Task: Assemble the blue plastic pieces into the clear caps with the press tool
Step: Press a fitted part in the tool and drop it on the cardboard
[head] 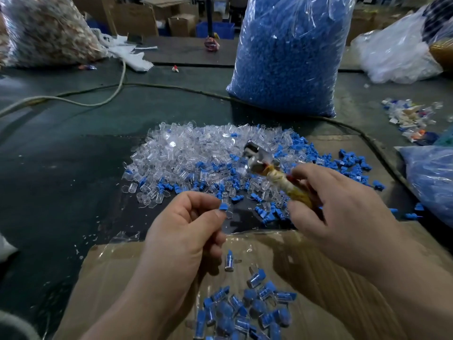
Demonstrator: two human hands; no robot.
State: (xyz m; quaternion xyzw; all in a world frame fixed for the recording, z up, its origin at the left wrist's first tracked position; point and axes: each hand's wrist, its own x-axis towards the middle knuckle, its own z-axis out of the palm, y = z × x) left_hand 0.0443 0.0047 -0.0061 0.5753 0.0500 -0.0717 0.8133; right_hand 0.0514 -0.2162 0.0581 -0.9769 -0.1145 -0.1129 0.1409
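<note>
Far left: a pale cable (73, 102) looping over the dark, matte table mat (61, 155). Pinches with the left hand (186, 224), thumb against curled forefinger, 1 blue plastic piece (223, 207) joined to something clear, raised above taped brown cardboard (117, 273). Beyond: a glossy heap of clear caps (181, 153), hollow and boxy, dotted with ridged blue bits. Lower, on the cardboard: a cluster of assembled caps (240, 310). Grips with the right hand (338, 207), fingers curled round a cloth-wrapped handle, the press tool (272, 169), metal head tilted over the heap. Behind: 1 tall clear bag of blue pieces (289, 52). Right: loose blue pieces (350, 160), strewn.
</note>
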